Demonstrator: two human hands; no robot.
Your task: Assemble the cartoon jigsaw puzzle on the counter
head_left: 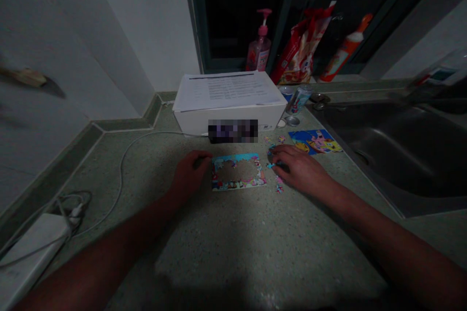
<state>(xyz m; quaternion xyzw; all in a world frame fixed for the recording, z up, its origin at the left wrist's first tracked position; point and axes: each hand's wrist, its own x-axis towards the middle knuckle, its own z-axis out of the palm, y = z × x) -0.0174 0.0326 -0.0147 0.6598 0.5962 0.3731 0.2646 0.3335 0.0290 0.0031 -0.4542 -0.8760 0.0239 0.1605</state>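
A partly assembled jigsaw puzzle [237, 172], its middle unfilled, is laid on a speckled stone countertop [219, 233]. The left hand [189, 172] is held loosely curled against the puzzle's edge, and the right hand [299, 167] is pressed down beside loose pieces [279, 185]; whether a piece is grasped cannot be told.

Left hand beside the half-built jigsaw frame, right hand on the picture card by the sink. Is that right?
Not quite. The head view shows the right hand among loose jigsaw pieces, not on the picture card, which lies apart from it. The left hand beside the half-built jigsaw frame is as you said.
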